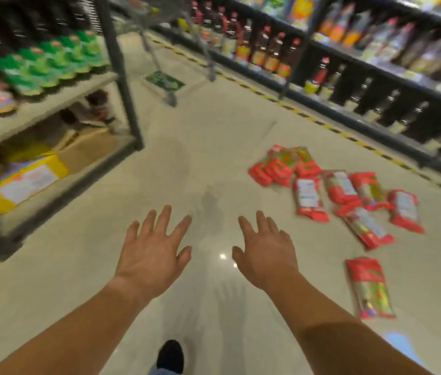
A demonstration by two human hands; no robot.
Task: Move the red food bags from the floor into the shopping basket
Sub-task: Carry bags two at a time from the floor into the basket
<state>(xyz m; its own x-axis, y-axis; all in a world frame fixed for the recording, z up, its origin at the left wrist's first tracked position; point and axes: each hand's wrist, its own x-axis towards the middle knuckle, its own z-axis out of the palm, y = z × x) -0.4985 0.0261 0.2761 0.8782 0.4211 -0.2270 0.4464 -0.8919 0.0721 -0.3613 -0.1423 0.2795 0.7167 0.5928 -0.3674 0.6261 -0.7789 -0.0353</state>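
Red food bags (333, 190) lie scattered on the pale floor (208, 136): flat plastic packs, red at the ends, some with white label panels up, some showing green and yellow print. A tight bunch of three or four overlap at the far end, more lie loosely fanned behind that, and one lone bag (369, 288) lies apart, nearest the person. Picture is motion-blurred, so exact count unclear.

All bags are to the right of and beyond the right hand (266, 255); the lone bag is just right of its wrist, not touching. Left hand (150, 255) is well apart from every bag.

Both hands are held out forward, palms down, fingers spread wide, holding nothing, arms bare and roughly parallel. A dark shoe (170, 357) shows between the forearms. A wire cart (168, 77) stands far ahead of the fingertips, between the shelves (376, 85).
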